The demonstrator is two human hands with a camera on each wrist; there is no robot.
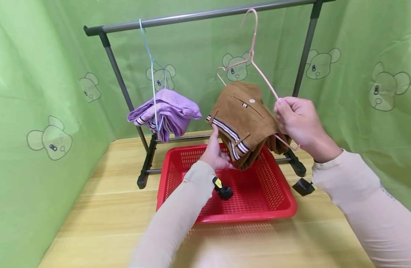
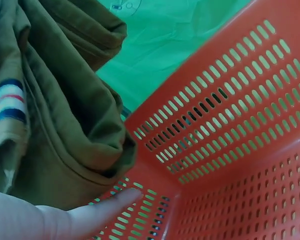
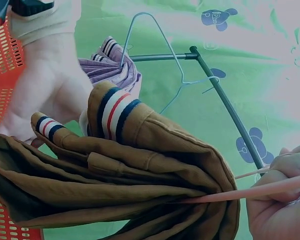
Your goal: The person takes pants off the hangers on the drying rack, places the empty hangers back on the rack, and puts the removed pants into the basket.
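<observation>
Brown folded trousers point(image 1: 240, 111) with a striped waistband are draped over a pink wire hanger point(image 1: 263, 74). My right hand point(image 1: 300, 121) grips the hanger's lower right side, beside the trousers. Its hook overlaps the rack's top bar in the head view. Beneath the trousers' lower left edge, my left hand point(image 1: 217, 152) supports the cloth, thumb at the waistband and fingers extended. The left wrist view shows a straight finger point(image 2: 105, 207) right under the brown folds. Further left, purple folded trousers point(image 1: 172, 108) hang from a blue wire hanger point(image 1: 151, 67) on the bar.
A grey metal rack point(image 1: 202, 15) stands at the back of the wooden table point(image 1: 101, 223). In front of it, below the brown trousers, sits a red perforated basket point(image 1: 245, 217). Green cloth point(image 1: 31, 93) printed with bear heads surrounds the back and sides.
</observation>
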